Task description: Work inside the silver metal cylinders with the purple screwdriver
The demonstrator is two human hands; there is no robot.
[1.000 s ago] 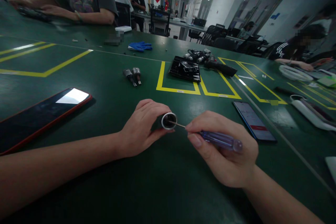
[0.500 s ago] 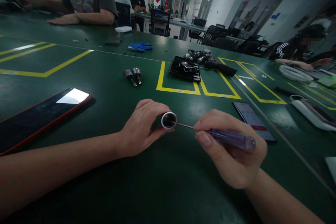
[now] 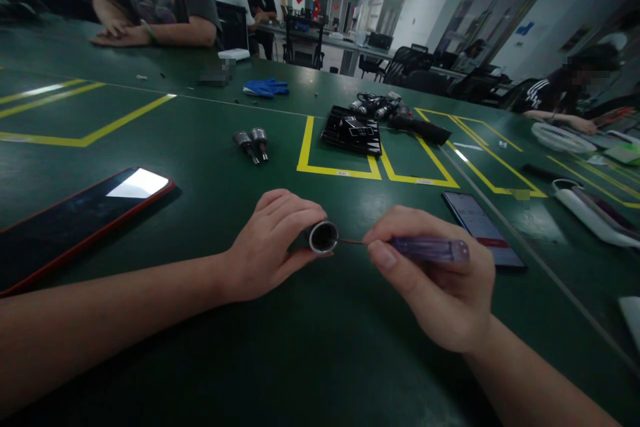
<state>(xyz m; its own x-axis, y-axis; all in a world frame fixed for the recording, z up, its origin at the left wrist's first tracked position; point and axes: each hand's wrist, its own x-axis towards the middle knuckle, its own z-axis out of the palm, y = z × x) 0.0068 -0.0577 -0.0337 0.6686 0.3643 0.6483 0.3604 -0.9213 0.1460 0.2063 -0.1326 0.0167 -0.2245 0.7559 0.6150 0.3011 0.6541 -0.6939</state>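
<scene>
My left hand [image 3: 277, 243] is closed around a round metal socket [image 3: 312, 244], its open end facing me. The inside of the socket is dark, and most of its body is hidden by my fingers. My right hand [image 3: 435, 280] grips a screwdriver [image 3: 430, 249] by its clear purple handle, thumb and forefinger near the thin shaft. The shaft points left and meets the right side of the socket's rim; whether its tip touches the outside or lies behind the rim I cannot tell. Two similar metal sockets with shanks [image 3: 251, 145] lie on the table beyond my left hand.
A large phone [image 3: 75, 223] lies at left, another phone [image 3: 483, 230] at right. Farther back are a black case [image 3: 351, 130], a black-handled tool [image 3: 417, 128] and a blue glove [image 3: 266, 87]. Yellow tape marks the green table [image 3: 320, 347]. A person's forearms [image 3: 175, 33] rest across it.
The screwdriver tip has left the socket's opening and is now at its right rim. My right hand has shifted slightly left, and the socket has turned a little. The person opposite has brought their hands together.
</scene>
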